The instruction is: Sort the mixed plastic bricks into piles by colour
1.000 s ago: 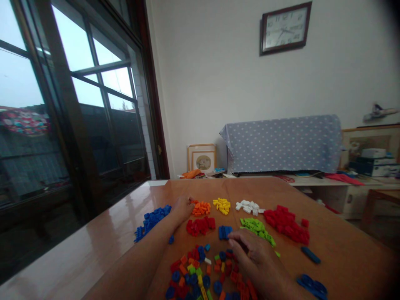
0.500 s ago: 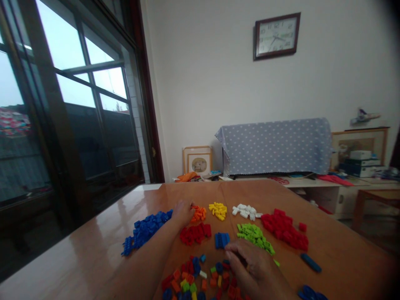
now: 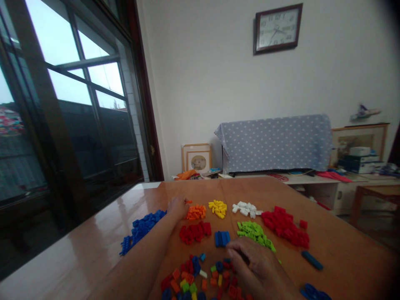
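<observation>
My left hand (image 3: pixel 177 207) reaches to the far side of the table, its fingertips closed on a small orange brick (image 3: pixel 188 201) just behind the pile of orange bricks (image 3: pixel 196 212). Left of that forearm spreads a heap of blue bricks (image 3: pixel 145 227). My right hand (image 3: pixel 251 260) is curled, thumb and index finger together; whatever they hold, if anything, is hidden. It hovers beside a blue ridged block (image 3: pixel 222 238) and the lime green bricks (image 3: pixel 254 233). Between my arms lie mixed loose bricks (image 3: pixel 187 278), partly covered by my right hand.
Red bricks (image 3: pixel 195 232), yellow bricks (image 3: pixel 218 208), white bricks (image 3: pixel 246 209) and larger red bricks (image 3: pixel 286 227) form separate piles on the wooden table (image 3: pixel 125 212). A dark blue bar (image 3: pixel 311 260) and blue pieces (image 3: pixel 314 292) lie at the right.
My left hand has moved a little away and left, and the orange brick at its fingertips now shows apart from the pile. My right hand stays almost still.
</observation>
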`<state>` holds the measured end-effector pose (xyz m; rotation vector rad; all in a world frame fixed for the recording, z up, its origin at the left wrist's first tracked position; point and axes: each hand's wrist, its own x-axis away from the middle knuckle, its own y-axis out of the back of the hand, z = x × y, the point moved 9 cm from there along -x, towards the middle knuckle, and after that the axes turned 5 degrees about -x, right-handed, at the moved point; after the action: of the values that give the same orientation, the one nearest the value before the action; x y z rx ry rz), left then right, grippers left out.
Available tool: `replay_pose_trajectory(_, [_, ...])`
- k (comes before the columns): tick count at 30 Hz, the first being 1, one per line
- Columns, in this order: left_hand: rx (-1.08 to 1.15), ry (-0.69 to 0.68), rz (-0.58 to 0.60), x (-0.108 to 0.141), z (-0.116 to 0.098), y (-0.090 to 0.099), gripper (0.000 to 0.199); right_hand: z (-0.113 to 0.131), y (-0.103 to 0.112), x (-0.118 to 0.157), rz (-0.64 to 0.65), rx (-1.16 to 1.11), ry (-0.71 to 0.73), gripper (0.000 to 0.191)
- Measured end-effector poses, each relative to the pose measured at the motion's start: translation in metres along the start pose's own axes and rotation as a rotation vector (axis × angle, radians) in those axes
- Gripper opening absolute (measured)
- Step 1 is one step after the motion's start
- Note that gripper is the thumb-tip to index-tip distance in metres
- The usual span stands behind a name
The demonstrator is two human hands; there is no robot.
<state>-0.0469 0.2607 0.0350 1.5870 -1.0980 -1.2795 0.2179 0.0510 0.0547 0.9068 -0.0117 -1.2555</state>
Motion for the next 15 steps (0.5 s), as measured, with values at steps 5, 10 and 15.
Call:
replay_pose_trajectory(5, [-0.012,0.037,0.017,-0.006,0.005,-0.004,0.025,-0.001,0.001,-0.001,0.002,0.009,-0.005,0.022])
replay_pose_trajectory(10, [-0.015,0.018,0.008,-0.010,-0.003,-0.008,0.026,0.000,0.003,-0.001,0.001,0.023,-0.012,0.023])
replay_pose_trajectory(15, [0.008,-0.006,0.004,-0.008,-0.011,-0.009,0.023,-0.001,0.006,-0.001,-0.022,0.030,-0.011,0.023])
